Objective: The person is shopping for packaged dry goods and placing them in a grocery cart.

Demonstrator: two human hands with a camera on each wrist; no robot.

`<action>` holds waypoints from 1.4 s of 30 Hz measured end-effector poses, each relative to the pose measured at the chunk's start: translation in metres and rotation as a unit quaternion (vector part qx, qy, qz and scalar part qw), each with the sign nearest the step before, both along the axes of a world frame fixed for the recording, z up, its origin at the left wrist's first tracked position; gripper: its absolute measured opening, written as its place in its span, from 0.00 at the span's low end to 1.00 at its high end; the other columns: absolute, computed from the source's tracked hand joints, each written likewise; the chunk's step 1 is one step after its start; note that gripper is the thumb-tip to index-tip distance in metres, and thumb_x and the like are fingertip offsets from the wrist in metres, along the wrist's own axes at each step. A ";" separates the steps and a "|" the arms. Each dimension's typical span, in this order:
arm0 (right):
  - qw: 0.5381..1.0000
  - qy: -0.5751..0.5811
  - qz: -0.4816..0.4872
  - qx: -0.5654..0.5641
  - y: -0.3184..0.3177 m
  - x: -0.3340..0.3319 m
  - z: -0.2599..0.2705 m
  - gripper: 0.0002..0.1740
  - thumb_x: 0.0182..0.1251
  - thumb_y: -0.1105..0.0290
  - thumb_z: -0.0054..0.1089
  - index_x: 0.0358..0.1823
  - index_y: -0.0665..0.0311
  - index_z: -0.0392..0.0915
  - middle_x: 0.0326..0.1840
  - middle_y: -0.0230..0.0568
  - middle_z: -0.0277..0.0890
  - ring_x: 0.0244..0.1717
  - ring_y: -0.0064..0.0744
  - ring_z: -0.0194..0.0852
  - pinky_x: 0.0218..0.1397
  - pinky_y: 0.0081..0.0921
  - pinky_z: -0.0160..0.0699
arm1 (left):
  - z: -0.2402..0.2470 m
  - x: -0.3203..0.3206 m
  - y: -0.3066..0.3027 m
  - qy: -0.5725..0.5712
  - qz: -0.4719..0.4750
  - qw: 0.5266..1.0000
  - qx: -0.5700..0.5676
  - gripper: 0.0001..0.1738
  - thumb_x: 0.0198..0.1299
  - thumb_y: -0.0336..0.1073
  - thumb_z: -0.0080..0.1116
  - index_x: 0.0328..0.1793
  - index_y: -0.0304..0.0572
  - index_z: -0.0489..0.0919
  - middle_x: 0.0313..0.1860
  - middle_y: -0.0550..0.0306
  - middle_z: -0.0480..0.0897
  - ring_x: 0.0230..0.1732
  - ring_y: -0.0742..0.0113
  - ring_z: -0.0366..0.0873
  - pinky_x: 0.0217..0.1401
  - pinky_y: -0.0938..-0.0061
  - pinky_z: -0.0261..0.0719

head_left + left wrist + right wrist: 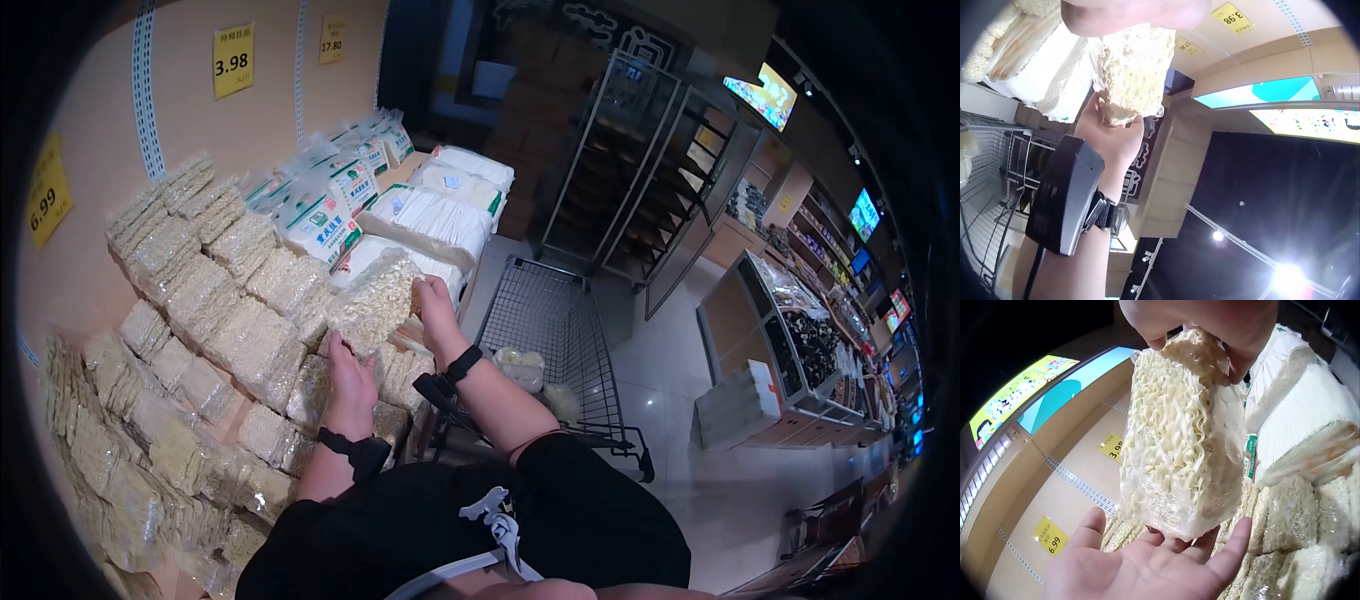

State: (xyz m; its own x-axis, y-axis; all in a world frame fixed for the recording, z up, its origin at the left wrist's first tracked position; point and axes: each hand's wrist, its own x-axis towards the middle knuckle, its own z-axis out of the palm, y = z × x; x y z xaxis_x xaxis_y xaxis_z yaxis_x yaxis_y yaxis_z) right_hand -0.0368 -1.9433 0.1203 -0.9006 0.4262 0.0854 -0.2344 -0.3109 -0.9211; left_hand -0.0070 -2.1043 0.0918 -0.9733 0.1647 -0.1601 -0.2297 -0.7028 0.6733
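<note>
Both hands are at a clear-wrapped pack of dried wavy noodles (1179, 431), raised over the stacked packs. My right hand (437, 312) pinches one end of it, thumb and fingers on opposite sides, as the right wrist view shows. Under the other end lies my left hand (1141, 569), palm up, thumb and little finger spread, the middle fingers partly hidden behind the wrapper. From the left wrist, the pack (1135, 72) stands between the left hand's edge at the top and the right hand (1110, 137) below.
Stacked noodle packs (235, 335) cover the sloping display, with white bagged noodles (430, 222) behind. Yellow price signs (233, 62) hang on the back panel. A shopping cart (550, 330) with bagged goods stands at the right, near a tall rack (640, 165).
</note>
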 end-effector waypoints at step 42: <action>0.981 0.165 0.105 0.016 0.240 0.316 0.009 0.47 0.57 0.78 0.58 0.76 0.55 0.43 0.79 0.37 0.39 0.78 0.35 0.34 0.77 0.36 0.37 | 0.049 0.128 0.186 0.148 -0.258 0.954 0.030 0.28 0.67 0.39 0.42 0.72 0.40 0.57 0.67 0.51 0.67 0.66 0.60 0.66 0.68 0.66 0.63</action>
State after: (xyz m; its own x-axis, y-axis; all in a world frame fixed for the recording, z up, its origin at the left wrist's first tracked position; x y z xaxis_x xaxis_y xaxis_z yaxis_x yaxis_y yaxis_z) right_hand 0.2795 -1.7031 0.1292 -0.8891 0.2269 0.3975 -0.4556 -0.3556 -0.8161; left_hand 0.1211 -1.9179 0.1406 -0.7611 0.6345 0.1348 -0.3607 -0.5867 0.7250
